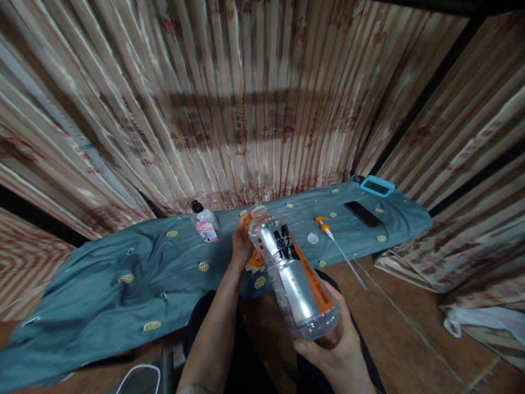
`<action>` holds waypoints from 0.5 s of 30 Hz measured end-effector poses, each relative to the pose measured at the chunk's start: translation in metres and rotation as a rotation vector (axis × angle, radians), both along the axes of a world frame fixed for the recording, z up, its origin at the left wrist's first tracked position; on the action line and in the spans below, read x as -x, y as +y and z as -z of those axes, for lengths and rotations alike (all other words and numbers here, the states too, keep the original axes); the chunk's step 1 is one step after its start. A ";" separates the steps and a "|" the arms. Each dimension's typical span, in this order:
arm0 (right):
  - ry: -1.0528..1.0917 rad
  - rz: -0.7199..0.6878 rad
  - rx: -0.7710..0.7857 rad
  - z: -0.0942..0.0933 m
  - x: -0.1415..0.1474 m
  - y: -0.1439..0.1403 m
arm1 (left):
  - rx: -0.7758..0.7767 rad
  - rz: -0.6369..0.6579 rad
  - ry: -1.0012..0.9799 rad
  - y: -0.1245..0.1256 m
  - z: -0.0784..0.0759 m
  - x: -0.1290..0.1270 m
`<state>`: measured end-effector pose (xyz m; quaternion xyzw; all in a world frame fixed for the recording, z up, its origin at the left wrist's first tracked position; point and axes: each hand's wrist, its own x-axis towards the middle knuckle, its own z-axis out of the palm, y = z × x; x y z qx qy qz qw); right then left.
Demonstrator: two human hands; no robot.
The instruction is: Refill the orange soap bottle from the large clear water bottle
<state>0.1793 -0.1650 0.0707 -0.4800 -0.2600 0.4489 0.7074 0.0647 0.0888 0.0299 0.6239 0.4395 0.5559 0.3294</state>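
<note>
Now the right hand (336,345) grips the base of a tilted, uncapped bottle (293,273), while the left hand (243,241) closes around an orange object (255,257) beside its neck.

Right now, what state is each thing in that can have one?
Large bottle: uncapped, tilted, base in the right hand.
Orange thing: in the left hand at the bottle's neck; what it is cannot be told.
White cap: off, lying on the cloth.
Small bottle: upright, black cap on.
Pump with tube: lying loose.
Phone: screen dark.
</note>
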 end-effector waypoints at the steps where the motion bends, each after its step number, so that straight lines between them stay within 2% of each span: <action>1: 0.003 0.000 -0.004 0.000 0.000 0.000 | -0.002 -0.002 -0.007 0.001 0.001 -0.001; 15: 0.005 0.011 -0.018 0.003 -0.001 0.000 | -0.047 0.031 -0.044 0.007 0.011 0.004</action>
